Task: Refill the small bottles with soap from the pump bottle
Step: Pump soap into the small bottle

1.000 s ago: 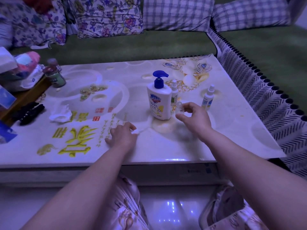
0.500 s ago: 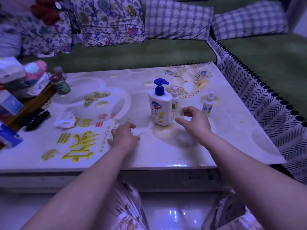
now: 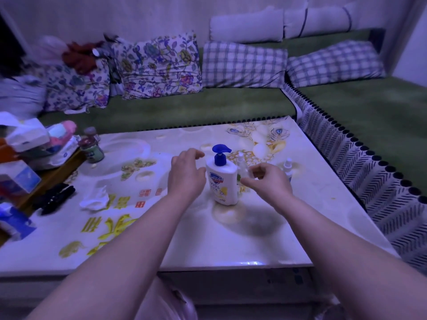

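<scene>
A white pump bottle [image 3: 223,184] with a blue pump head stands on the patterned table [image 3: 231,241]. Right behind it is a small spray bottle [image 3: 241,160] with a white top, and a second small spray bottle [image 3: 288,168] stands further right. My left hand [image 3: 184,174] hovers at the pump bottle's left side with curved fingers, holding nothing. My right hand [image 3: 265,183] is just right of the pump bottle. Its thumb and forefinger pinch a small clear piece [image 3: 248,173], which is too faint to tell whether it is a cap or a tiny bottle.
A crumpled tissue [image 3: 94,199] and a black object [image 3: 54,199] lie on the table's left part. A capped jar [image 3: 91,146] and stacked tissue packs [image 3: 23,135] crowd the far left. A green sofa [image 3: 184,107] with cushions wraps the back and right sides.
My left hand has lifted off the table and moved up beside the pump bottle. The right hand stayed near the bottle with the clear piece. The view has tilted upward.
</scene>
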`<state>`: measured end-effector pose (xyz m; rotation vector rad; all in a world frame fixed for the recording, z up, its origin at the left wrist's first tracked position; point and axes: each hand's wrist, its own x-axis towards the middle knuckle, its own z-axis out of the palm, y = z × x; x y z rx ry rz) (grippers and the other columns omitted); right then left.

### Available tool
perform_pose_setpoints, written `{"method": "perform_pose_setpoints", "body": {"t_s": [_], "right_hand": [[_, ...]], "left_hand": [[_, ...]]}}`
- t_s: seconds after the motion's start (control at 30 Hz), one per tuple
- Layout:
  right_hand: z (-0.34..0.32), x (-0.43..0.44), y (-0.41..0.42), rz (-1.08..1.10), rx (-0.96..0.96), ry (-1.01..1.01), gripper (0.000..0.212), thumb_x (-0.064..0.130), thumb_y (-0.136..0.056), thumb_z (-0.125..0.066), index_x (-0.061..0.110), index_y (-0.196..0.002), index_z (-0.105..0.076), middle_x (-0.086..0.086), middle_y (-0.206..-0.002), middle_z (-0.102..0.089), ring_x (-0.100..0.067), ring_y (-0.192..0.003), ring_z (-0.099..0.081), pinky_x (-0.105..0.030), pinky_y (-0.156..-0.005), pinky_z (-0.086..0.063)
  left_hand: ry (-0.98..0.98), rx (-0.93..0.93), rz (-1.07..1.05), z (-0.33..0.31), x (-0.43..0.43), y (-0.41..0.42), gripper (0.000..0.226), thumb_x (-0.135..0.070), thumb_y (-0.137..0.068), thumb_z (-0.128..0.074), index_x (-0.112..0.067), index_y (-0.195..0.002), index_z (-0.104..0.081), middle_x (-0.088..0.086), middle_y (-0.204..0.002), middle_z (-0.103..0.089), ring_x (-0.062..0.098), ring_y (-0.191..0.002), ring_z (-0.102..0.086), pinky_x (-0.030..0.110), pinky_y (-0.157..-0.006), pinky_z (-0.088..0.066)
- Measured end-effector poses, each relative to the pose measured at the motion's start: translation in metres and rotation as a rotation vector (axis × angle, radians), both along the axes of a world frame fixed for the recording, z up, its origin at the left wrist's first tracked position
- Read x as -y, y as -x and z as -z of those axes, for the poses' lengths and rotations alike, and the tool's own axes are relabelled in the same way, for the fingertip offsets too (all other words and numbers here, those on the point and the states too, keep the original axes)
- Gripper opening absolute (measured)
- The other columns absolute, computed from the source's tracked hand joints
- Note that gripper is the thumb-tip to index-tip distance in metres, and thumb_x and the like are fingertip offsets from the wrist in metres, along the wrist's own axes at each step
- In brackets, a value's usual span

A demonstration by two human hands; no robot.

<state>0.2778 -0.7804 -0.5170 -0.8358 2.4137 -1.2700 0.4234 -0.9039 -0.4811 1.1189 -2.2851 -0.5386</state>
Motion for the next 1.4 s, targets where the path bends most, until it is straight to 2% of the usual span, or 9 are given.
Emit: {"method": "perform_pose_setpoints", "body": {"t_s": [0.1, 0.27, 0.37, 0.53, 0.97, 1.13, 1.4], "right_hand": [[-0.007, 0.006, 0.001, 0.011, 0.003, -0.001, 0.031, 0.04, -0.069, -0.075, 0.03, -0.097, -0.069, 0.013, -0.095, -0.071, -0.013, -0.098, -0.065, -0.04, -0.09, -0.052], [-0.016, 0.013, 0.002, 0.005, -0.002, 0.02, 0.031, 0.038, -0.072, -0.075, 0.03, -0.101, -0.07, 0.012, -0.098, -0.072, -0.013, -0.099, -0.065, -0.038, -0.088, -0.054], [-0.016, 0.016, 0.002, 0.0, 0.006, 0.021, 0.035, 0.039, -0.07, -0.076, 0.029, -0.103, -0.071, 0.012, -0.1, -0.072, -0.012, -0.1, -0.065, -0.039, -0.089, -0.053], [-0.019, 0.022, 0.0, 0.004, -0.013, -0.031, 0.033, 0.04, -0.071, -0.074, 0.03, -0.101, -0.07, 0.011, -0.102, -0.072, -0.016, -0.103, -0.065, -0.043, -0.093, -0.05], [-0.022, 0.027, -0.002, 0.019, -0.022, -0.006, 0.037, 0.037, -0.071, -0.075, 0.03, -0.107, -0.072, 0.014, -0.102, -0.073, -0.009, -0.098, -0.067, -0.034, -0.089, -0.054], [-0.023, 0.025, -0.002, 0.023, -0.017, 0.008, 0.039, 0.038, -0.072, -0.075, 0.029, -0.11, -0.073, 0.015, -0.104, -0.073, -0.007, -0.096, -0.067, -0.034, -0.089, -0.053], [-0.019, 0.029, -0.003, 0.007, -0.039, 0.001, 0.037, 0.039, -0.073, -0.074, 0.031, -0.11, -0.072, 0.014, -0.107, -0.073, -0.009, -0.098, -0.067, -0.037, -0.093, -0.051]], "left_hand": [[0.085, 0.001, 0.071, -0.014, -0.001, 0.009, 0.042, -0.008, -0.091, -0.049, -0.026, -0.128, -0.05, -0.008, -0.13, -0.052, 0.014, -0.128, -0.034, 0.036, -0.095, -0.041], [0.209, 0.096, 0.207, -0.025, -0.01, 0.02, 0.052, -0.001, -0.087, -0.049, -0.025, -0.133, -0.051, -0.004, -0.132, -0.053, 0.019, -0.129, -0.036, 0.037, -0.104, -0.032], [0.27, 0.195, 0.211, -0.02, -0.007, 0.024, 0.054, -0.002, -0.086, -0.049, -0.027, -0.134, -0.048, -0.008, -0.135, -0.052, 0.018, -0.132, -0.033, 0.041, -0.107, -0.03], [0.245, 0.236, 0.177, -0.019, -0.005, 0.028, 0.054, -0.001, -0.085, -0.047, -0.028, -0.132, -0.049, -0.011, -0.133, -0.053, 0.019, -0.134, -0.032, 0.042, -0.106, -0.031], [0.312, 0.278, 0.181, -0.013, 0.001, 0.03, 0.058, -0.001, -0.084, -0.047, -0.031, -0.134, -0.047, -0.015, -0.139, -0.048, 0.015, -0.137, -0.028, 0.044, -0.11, -0.023], [0.313, 0.239, 0.168, -0.009, -0.002, 0.031, 0.055, -0.003, -0.082, -0.049, -0.031, -0.13, -0.051, -0.012, -0.129, -0.056, 0.016, -0.129, -0.037, 0.038, -0.106, -0.027], [0.369, 0.273, 0.153, -0.004, -0.002, 0.028, 0.057, -0.005, -0.083, -0.049, -0.035, -0.132, -0.046, -0.018, -0.133, -0.052, 0.017, -0.13, -0.036, 0.041, -0.11, -0.021]]}}
